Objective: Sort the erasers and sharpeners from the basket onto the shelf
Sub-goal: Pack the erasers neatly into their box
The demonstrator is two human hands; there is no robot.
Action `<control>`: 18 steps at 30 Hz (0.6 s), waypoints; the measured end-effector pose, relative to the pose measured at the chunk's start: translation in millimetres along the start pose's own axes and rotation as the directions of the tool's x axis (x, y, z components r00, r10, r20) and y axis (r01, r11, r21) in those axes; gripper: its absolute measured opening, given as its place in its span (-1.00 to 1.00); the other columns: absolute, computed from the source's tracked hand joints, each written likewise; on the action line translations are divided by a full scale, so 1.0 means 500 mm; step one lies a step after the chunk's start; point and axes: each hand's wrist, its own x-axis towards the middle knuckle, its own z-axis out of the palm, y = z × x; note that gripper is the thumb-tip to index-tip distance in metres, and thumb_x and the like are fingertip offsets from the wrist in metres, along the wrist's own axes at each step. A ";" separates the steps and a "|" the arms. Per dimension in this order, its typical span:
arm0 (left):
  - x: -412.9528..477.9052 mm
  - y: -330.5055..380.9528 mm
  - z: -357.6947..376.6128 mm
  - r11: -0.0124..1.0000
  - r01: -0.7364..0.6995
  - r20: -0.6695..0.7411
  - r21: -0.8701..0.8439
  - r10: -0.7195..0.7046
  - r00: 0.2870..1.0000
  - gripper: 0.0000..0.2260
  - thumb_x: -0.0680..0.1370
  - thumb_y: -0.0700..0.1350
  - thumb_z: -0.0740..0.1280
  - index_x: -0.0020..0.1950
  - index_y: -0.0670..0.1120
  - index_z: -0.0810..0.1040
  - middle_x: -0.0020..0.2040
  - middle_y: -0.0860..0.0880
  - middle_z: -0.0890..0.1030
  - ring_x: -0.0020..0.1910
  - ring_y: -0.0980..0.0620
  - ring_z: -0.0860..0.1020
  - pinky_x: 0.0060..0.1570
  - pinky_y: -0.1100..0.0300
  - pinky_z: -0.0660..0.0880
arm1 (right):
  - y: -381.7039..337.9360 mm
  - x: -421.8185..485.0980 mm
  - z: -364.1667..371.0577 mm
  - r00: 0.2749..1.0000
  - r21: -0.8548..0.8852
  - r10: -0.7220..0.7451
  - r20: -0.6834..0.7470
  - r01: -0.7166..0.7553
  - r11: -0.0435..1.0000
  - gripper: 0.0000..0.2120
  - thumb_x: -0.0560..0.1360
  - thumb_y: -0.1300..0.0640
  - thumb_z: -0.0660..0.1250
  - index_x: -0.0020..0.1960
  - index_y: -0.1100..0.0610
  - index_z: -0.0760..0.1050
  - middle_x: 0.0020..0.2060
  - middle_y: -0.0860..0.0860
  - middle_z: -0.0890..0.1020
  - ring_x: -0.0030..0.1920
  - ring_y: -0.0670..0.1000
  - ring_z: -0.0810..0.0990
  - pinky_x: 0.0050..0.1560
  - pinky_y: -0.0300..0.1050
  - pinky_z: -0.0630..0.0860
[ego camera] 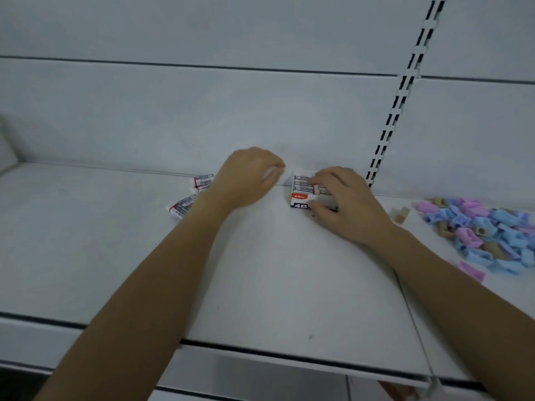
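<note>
Shelf (260,285) front edge nearest, forearms crossing it. Right hand (344,204): fingers, thumb curled round 4B eraser box (301,196). Left hand (249,175): fingers curled, blurred, grip unclear, just left of box. Loose erasers (199,183) left of those fingers; sharpener pile (486,235) right of right hand.

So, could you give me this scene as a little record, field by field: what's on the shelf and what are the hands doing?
Surface: white metal shelf
Left hand: fingers curled, contents unclear
Right hand: grips white cardboard eraser box marked 4B
Left of hands: loose white sleeved erasers
Far right: pile of blue, pink and tan plastic sharpeners
</note>
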 end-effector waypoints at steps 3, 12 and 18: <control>-0.013 -0.055 -0.043 0.966 0.256 -0.079 0.026 -0.253 0.964 -0.72 0.58 -0.07 0.13 0.14 -0.12 0.57 0.13 -0.09 0.59 0.13 -0.12 0.50 0.12 0.05 0.41 | -0.034 0.001 0.010 0.987 0.005 -0.147 -0.072 0.147 0.989 -0.72 0.44 0.11 0.22 0.06 0.24 0.54 -0.01 0.12 0.59 0.04 0.07 0.48 0.13 -0.08 0.34; -0.080 -0.160 -0.073 0.812 0.582 0.262 0.040 -0.571 0.778 -0.79 0.54 -0.18 0.29 0.16 -0.15 0.56 0.16 -0.13 0.58 0.15 -0.08 0.50 0.03 0.20 0.33 | -0.154 0.082 0.088 0.939 0.161 -0.308 0.153 0.284 0.945 -0.64 0.43 0.21 0.12 0.15 0.30 0.50 0.10 0.22 0.58 0.08 0.21 0.56 0.13 -0.05 0.42; -0.082 -0.154 -0.056 0.826 0.562 0.141 -0.035 -0.553 0.821 -0.73 0.51 -0.18 0.32 0.20 -0.18 0.53 0.16 -0.17 0.55 0.13 -0.09 0.49 0.02 0.25 0.32 | -0.189 0.137 0.149 0.935 0.194 -0.234 0.265 0.186 0.963 -0.63 0.48 0.19 0.10 0.24 0.28 0.43 0.12 0.25 0.52 0.09 0.25 0.48 0.10 0.05 0.38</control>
